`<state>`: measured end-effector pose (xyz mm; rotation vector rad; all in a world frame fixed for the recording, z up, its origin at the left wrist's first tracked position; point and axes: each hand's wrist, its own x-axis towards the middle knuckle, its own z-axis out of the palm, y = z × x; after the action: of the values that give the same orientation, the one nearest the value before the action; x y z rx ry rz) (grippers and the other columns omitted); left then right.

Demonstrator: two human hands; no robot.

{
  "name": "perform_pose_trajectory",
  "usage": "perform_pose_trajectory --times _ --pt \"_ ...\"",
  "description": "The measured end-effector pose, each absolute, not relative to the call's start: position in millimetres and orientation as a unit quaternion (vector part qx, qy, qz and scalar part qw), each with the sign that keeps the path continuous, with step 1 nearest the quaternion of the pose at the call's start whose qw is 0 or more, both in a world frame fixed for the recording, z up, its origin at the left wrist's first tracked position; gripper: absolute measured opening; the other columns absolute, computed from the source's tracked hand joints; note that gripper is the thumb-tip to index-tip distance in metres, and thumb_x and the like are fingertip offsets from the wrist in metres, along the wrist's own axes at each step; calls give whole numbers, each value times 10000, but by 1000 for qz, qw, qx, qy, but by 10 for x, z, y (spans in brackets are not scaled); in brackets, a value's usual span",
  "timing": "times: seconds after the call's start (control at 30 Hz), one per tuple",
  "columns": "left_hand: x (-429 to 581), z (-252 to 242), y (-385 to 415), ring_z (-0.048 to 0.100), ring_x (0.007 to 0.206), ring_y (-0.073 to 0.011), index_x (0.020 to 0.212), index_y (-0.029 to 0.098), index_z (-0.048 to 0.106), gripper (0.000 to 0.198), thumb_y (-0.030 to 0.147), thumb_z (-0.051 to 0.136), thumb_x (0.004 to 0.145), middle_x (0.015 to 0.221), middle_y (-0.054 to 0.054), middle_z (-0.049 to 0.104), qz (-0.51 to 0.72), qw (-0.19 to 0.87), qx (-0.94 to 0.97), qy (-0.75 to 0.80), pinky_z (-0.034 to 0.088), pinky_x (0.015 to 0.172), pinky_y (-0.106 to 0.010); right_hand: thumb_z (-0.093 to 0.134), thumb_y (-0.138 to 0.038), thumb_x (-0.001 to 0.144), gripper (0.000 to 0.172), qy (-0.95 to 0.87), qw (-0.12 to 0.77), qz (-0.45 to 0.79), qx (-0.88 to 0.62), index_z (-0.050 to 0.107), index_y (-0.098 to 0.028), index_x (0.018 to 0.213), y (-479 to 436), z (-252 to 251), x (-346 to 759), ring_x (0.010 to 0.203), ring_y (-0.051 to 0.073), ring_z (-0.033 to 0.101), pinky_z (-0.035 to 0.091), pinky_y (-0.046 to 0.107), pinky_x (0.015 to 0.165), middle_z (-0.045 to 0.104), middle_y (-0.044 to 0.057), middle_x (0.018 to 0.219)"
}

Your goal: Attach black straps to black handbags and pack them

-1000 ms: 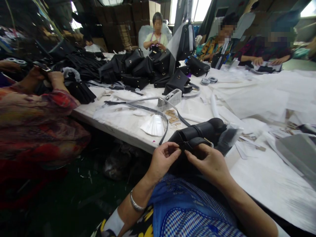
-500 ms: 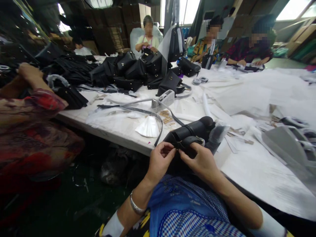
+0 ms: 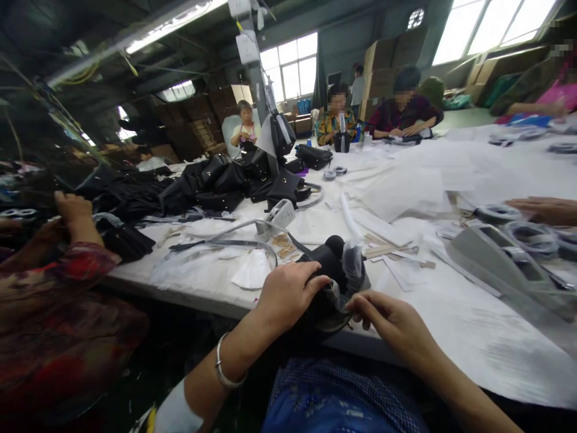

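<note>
A black handbag [image 3: 328, 254] lies tilted at the table's near edge, with clear plastic wrapping [image 3: 354, 263] around its handle. My left hand [image 3: 288, 297] is closed over the bag's near left side, thumb and fingers bent around it. On the other side, the fingers of my right hand [image 3: 387, 319] pinch the bag's edge by the plastic; the exact part is hidden by the fingertips. Just below them a small brass-coloured metal piece [image 3: 350, 325] shows. A long black strap [image 3: 295, 240] runs from the bag toward the left across the table.
Behind the bag stands a grey tape dispenser [image 3: 280, 213]; a larger one [image 3: 505, 258] is at right, beside tape rolls [image 3: 532, 239]. Black bags [image 3: 225, 180] are heaped farther back. A person's sleeve [image 3: 85, 270] is at left, another person's hand [image 3: 547, 209] at right.
The view has tilted up and swung right. My left hand has gone from pinching a strap to gripping the bag's side. My right hand has shifted to the bag's right edge, and the bag has turned.
</note>
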<state>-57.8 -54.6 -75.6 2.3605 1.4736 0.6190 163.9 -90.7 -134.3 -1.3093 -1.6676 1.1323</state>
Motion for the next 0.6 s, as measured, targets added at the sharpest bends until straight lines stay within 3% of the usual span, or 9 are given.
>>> perform_pose_trajectory --times 0.1,0.2,0.3,0.37,0.43,0.6 --pt "-469 -693 -281 693 919 -289 1065 213 722 415 542 537 894 1017 -100 751 63 193 844 496 502 790 -361 498 -548 942 432 -592 360 561 -453 698 -166 958 -862 -1392 1616 537 125 600 484 240 549 664 9 640" --pt "-517 -673 -164 673 999 -266 1058 217 719 301 426 593 883 1070 -73 741 80 279 838 461 479 861 -342 551 -577 906 470 -499 343 683 -408 689 -133 977 -879 -1366 1553 496 94 604 487 214 488 740 71 824" --pt "-650 -664 -231 655 1034 -233 1096 194 669 263 325 628 871 1109 -71 717 206 388 775 455 467 898 -316 607 -515 904 482 -352 361 787 -355 627 -139 1206 -915 -1260 1458 771 153 723 589 256 693 715 137 1141" --pt "-749 -673 -343 647 1054 -223 1119 186 615 285 291 658 858 1123 -78 701 286 469 710 441 469 897 -299 587 -458 938 490 -256 402 829 -293 573 -127 1300 -931 -1164 1351 1047 202 690 557 312 925 677 144 1233" --pt "-837 -696 -466 634 1076 -213 1115 188 575 304 270 688 845 1116 -76 693 346 519 656 425 464 904 -285 558 -418 963 450 -165 456 844 -228 583 -102 1283 -946 -1072 1200 1208 226 606 482 348 1058 650 143 1283" --pt "-1009 -791 -687 630 926 -157 1077 197 544 316 280 727 833 1007 -46 675 433 553 592 395 465 806 -241 581 -417 939 374 6 551 819 -158 647 -129 1167 -1021 -947 780 1256 230 569 486 338 1068 669 113 1255"
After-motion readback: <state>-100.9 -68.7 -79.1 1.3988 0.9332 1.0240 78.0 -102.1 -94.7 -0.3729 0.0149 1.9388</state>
